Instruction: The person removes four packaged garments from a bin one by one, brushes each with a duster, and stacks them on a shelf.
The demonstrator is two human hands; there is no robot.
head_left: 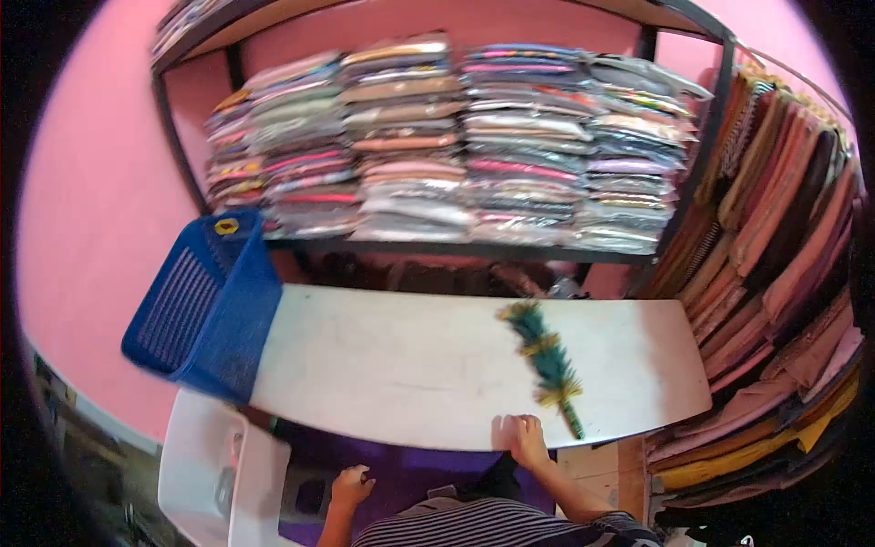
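A green feather duster with yellow bands lies slantwise on the white table, its thin handle pointing toward the near edge. My right hand rests flat on the table's near edge, just left of the duster's handle tip, with nothing in it. My left hand is lower, below the table edge over purple cloth, fingers curled and loosely closed; I see nothing in it.
A blue plastic basket sits tilted at the table's left end. A white plastic chair stands lower left. Shelves with stacks of packed folded garments fill the back wall. Hanging clothes line the right side.
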